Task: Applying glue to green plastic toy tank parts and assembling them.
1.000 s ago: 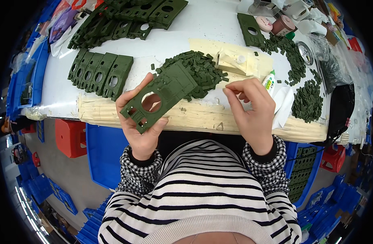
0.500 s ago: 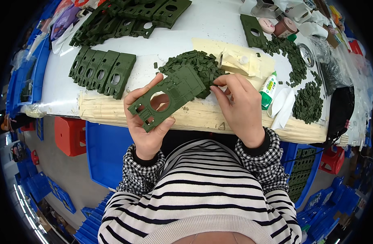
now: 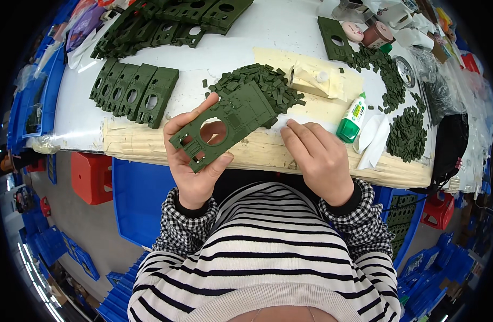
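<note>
A dark green plastic model tank hull plate (image 3: 238, 115), with a large round hole and smaller openings at one end, lies tilted in my left hand (image 3: 190, 172). The thumb grips its near edge and the fingers support it from beneath. To its right, my right hand (image 3: 321, 161) is palm down at the table edge with fingers bent and together. Whatever its fingertips may hold is hidden. Behind the plate is a heap of small green rectangular pieces (image 3: 257, 80). A white and green glue bottle (image 3: 352, 119) lies beyond my right hand.
More hull plates (image 3: 155, 95) lie in a row at the left, with others stacked (image 3: 166, 24) behind. Further small pieces (image 3: 406, 137) are piled at the right. A yellowish block (image 3: 316, 80) sits on paper; white strips (image 3: 374, 140) lie by the glue. Below is a blue bin (image 3: 133, 204).
My right hand has drawn away from the heap, toward me and slightly right, turning palm down. My left hand still holds the hull plate in almost the same place.
</note>
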The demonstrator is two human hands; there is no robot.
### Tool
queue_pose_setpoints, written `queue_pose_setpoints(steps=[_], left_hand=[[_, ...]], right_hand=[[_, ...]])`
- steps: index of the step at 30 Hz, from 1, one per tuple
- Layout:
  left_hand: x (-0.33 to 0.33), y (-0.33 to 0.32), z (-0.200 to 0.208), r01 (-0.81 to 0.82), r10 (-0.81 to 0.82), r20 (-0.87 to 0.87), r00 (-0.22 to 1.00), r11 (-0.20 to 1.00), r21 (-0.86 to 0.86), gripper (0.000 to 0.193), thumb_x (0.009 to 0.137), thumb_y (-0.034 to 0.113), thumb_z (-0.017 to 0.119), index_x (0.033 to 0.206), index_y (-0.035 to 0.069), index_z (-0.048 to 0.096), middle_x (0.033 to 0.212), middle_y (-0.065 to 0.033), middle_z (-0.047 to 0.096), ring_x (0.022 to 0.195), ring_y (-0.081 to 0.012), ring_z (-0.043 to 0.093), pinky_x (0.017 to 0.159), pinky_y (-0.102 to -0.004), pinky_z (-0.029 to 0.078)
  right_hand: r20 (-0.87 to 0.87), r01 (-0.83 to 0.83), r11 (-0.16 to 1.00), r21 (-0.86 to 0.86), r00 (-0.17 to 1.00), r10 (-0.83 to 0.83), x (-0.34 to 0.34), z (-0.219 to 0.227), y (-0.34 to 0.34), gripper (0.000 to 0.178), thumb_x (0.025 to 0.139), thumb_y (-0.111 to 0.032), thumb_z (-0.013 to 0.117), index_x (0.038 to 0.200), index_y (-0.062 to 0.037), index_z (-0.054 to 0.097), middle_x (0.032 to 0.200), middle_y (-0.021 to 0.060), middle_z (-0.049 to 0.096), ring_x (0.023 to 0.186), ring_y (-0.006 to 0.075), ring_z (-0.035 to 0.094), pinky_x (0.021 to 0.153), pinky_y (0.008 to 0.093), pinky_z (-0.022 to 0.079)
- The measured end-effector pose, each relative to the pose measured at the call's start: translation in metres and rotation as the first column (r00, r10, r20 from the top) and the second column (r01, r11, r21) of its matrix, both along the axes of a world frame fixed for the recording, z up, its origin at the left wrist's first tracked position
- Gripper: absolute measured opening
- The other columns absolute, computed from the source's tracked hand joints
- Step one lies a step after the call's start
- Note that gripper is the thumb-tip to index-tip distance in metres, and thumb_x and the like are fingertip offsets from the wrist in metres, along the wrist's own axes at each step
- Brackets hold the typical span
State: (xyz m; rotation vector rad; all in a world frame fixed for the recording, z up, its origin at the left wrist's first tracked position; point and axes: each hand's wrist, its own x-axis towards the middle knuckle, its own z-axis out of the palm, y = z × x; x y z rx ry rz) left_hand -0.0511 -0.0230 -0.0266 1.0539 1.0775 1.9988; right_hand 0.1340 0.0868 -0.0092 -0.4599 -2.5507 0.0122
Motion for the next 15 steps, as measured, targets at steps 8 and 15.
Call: queue_pose_setpoints(steps=[8, 15], left_hand=[[0.001, -0.002, 0.003, 0.009, -0.009, -0.004, 1.0, 1.0, -0.009, 0.068, 0.075, 0.004, 0.076, 0.128, 0.009, 0.033, 0.14, -0.0278, 0.037, 0.111, -0.0234, 0.057, 0.096, -0.0402, 0.049], [0.0, -0.002, 0.004, 0.007, -0.007, -0.02, 1.0, 1.0, 0.021, 0.068, 0.075, 0.005, 0.076, 0.128, 0.009, 0.033, 0.14, -0.0276, 0.037, 0.109, -0.0221, 0.058, 0.096, -0.0397, 0.05]], right_hand=[[0.1, -0.04, 0.994, 0.097, 0.994, 0.03, 0.002, 0.005, -0.002, 0.024, 0.068, -0.004, 0.061, 0.09, 0.0051, 0.064, 0.096, 0.015, 0.065, 0.077, 0.0202, 0.06, 0.06, 0.0255, 0.052], [0.143, -0.032, 0.999, 0.018, 0.989, 0.029, 0.004, 0.011, 0.0, 0.023, 0.071, -0.003, 0.061, 0.094, 0.0018, 0.062, 0.095, 0.0109, 0.064, 0.08, 0.0208, 0.062, 0.059, 0.028, 0.052]])
